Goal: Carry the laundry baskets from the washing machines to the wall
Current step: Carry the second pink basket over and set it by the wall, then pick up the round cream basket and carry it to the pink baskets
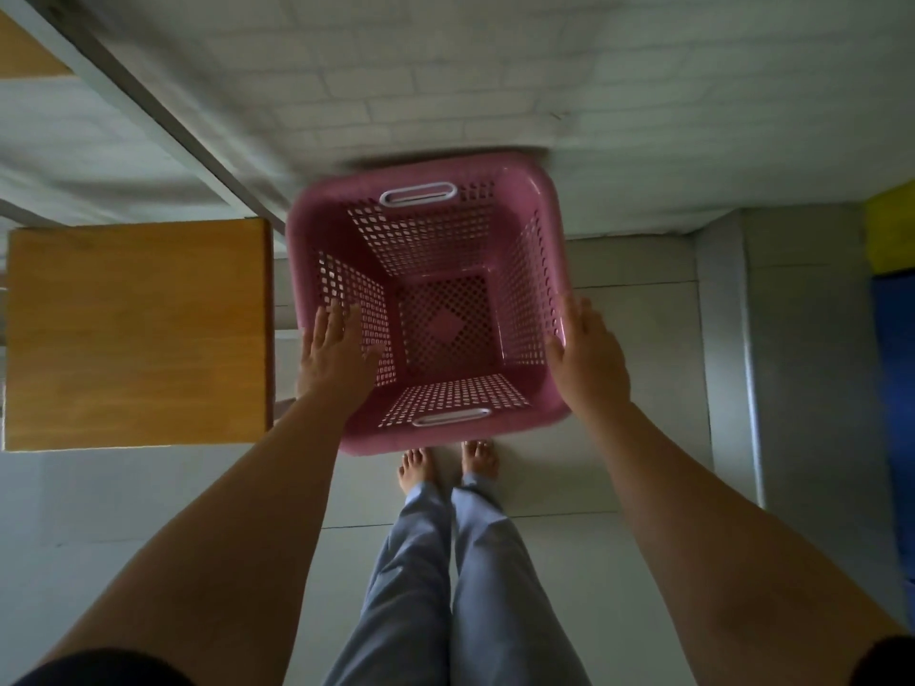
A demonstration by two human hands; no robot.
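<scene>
An empty pink laundry basket [520,188] with perforated sides and two white handle slots sits upright right in front of my bare feet, its far edge against the white brick wall [445,81]. Its far rim is blurred. My left hand [336,358] hovers over the basket's left rim with fingers spread and nothing gripped. My right hand [589,358] lies flat along the outside of the right rim, fingers straight. Whether either palm still touches the rim I cannot tell.
A wooden tabletop [138,334] stands close to the basket's left side. A grey ledge [728,349] runs along the right, with a blue object [893,368] and a yellow one [891,225] beyond it. Tiled floor [619,438] lies underfoot.
</scene>
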